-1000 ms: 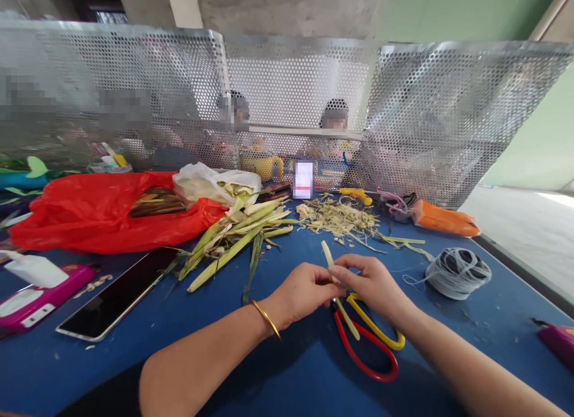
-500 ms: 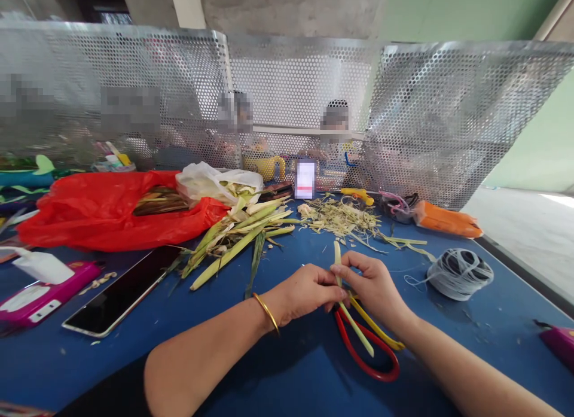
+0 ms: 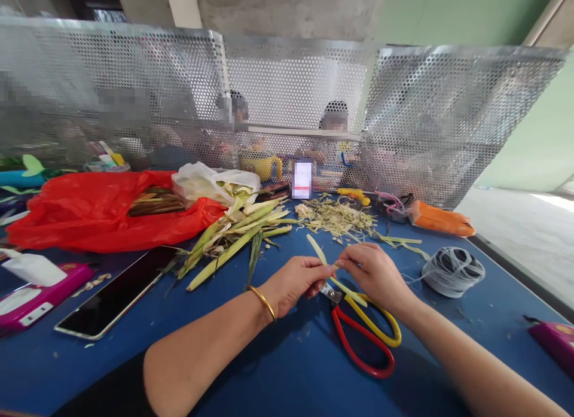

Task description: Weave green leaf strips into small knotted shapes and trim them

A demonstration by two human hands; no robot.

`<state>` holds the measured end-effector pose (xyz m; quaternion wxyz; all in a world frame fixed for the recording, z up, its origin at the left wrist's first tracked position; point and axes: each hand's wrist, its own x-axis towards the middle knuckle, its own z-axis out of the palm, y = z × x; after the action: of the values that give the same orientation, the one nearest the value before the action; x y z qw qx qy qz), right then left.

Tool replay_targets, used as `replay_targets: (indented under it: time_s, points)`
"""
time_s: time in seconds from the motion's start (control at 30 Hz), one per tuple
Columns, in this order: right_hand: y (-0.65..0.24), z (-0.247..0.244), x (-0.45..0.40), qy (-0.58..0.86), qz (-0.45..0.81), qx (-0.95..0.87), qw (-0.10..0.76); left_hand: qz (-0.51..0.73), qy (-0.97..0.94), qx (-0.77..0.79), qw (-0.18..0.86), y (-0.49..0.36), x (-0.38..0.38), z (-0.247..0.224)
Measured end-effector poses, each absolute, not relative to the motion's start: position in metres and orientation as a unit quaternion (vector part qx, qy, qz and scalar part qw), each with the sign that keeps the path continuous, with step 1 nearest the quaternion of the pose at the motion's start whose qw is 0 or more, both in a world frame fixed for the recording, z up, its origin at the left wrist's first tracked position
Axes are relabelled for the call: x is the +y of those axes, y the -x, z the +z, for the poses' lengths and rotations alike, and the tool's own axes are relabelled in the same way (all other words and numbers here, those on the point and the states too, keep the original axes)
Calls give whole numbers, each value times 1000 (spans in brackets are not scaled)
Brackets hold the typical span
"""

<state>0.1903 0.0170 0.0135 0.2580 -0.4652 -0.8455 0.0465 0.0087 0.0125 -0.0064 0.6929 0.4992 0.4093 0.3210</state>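
Observation:
My left hand [image 3: 301,280], with a gold bangle at its wrist, pinches a pale green corn husk strip [image 3: 316,247]. The strip runs through its fingers, one end pointing up and away, the other slanting down to the right. My right hand [image 3: 374,272] is closed, its thumb and forefinger pinching the strip's edge right beside the left fingertips. Below both hands lies a pair of scissors with a red handle [image 3: 359,351] and a yellow handle [image 3: 390,324]. My left hand partly hides the blades. Beyond the hands lies a pile of husk scraps [image 3: 338,218].
Corn husks [image 3: 233,249] are heaped beside a red plastic bag [image 3: 89,216] on the left. A dark phone [image 3: 114,297] and a magenta power strip [image 3: 49,294] lie nearer. A grey twine ball [image 3: 452,273] and an orange packet [image 3: 442,219] sit right. A perforated metal screen [image 3: 296,88] stands behind.
The strip has tilted, its upper end leaning left. My right fingers have shifted to the strip's edge, and more of the scissors, including the pivot, shows.

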Motion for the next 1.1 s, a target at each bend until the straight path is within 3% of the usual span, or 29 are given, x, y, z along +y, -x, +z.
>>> replay_targets:
  time_s: [0.17, 0.3, 0.43, 0.9, 1.1]
  points:
    - [-182, 22, -3, 377, -179, -863, 284, 369, -401, 412, 730, -11, 13, -9]
    - [-173, 21, -14, 247, -198, -933, 169, 402, -347, 379, 758, -9, 16, -7]
    - [-170, 8, -11, 240, -211, -937, 137, 414, -338, 386, 752, -10, 15, -6]
    - [-167, 0, -14, 236, -142, -932, 235, 457, -327, 408, 720, -14, 13, -9]
    - [-173, 5, -6, 331, -12, -867, 373, 441, -371, 329, 748, 3, 26, 5]
